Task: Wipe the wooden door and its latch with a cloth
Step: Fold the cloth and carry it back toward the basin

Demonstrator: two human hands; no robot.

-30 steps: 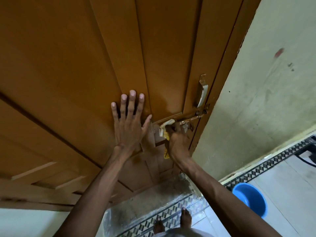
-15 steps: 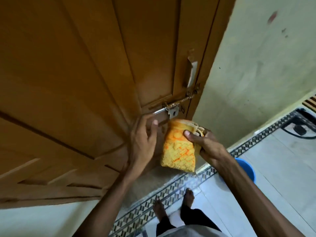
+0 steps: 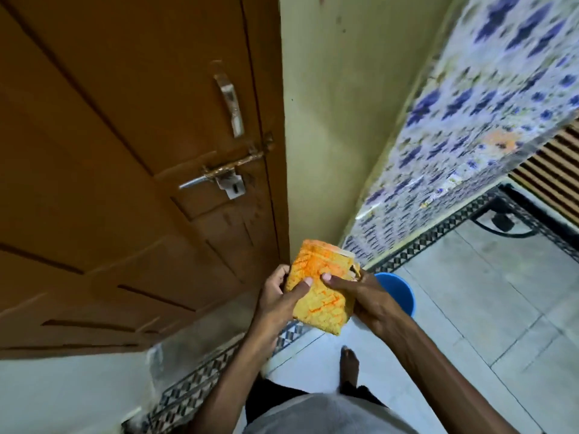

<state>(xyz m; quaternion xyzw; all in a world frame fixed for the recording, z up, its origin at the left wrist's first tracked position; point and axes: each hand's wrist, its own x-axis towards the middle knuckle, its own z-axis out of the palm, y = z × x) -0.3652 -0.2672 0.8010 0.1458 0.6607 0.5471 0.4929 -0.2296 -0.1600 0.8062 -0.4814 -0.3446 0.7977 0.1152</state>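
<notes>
The brown panelled wooden door [image 3: 109, 158] fills the left of the view. Its metal sliding latch [image 3: 225, 175] sits near the door's right edge, under a vertical metal pull handle [image 3: 231, 103]. A folded yellow-orange cloth [image 3: 319, 286] is held in front of me, below and right of the latch, apart from the door. My left hand [image 3: 277, 303] grips the cloth's left side with the thumb on top. My right hand [image 3: 360, 297] grips its right side.
A blue bucket [image 3: 399, 294] stands on the tiled floor behind my right hand. A pale yellow wall [image 3: 338, 120] adjoins the door, with blue-patterned tiles [image 3: 488, 104] further right. A black cable [image 3: 501, 225] lies on the floor at the right. My bare foot [image 3: 349, 364] shows below.
My left hand left the door and took hold of the cloth. Both hands and the cloth drew back down and right, away from the latch. The view swung to the right.
</notes>
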